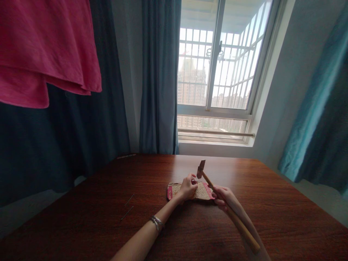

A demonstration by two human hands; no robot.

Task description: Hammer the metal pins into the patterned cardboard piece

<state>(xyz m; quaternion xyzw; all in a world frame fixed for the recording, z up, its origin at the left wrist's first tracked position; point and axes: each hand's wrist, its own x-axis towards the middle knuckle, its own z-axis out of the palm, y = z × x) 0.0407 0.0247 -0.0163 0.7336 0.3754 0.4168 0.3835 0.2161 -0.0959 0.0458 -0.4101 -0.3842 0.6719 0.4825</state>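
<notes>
Handle end: the nearest part of a hammer with a long pale wooden handle and a brownish metal head [233, 215], slanting up and away across the right forearm.
Bracelet: a silvery metal band [157, 223] on the left wrist.
Thin rods: two slender straight sticks [127, 213], lying apart left of the left forearm; material unclear.
Right hand: fingers [227, 194] closed around the handle.
Left hand: fingertips [188, 187] pinched on a small dark-red shiny object [194, 181], its form mostly hidden.
Pad: an oblong cream piece with dark specks and pink ends [205, 191], flat on the table beneath the left hand.
Hammer head: raised just beside the left fingertips.
Risks: a stray swing could catch those fingers, given how close the head is; a loose pinch could let the red object slip; the pad might slide on the glossy top.
Table: broad, reddish-brown, wood-grained [152, 235].
Hanging cloth: bright pink fabric [54, 47], upper left.
Curtain: blue-grey drape [160, 79] beside a barred, white-framed window [214, 108].
Writing: no brand, label or lettering legible anywhere.
</notes>
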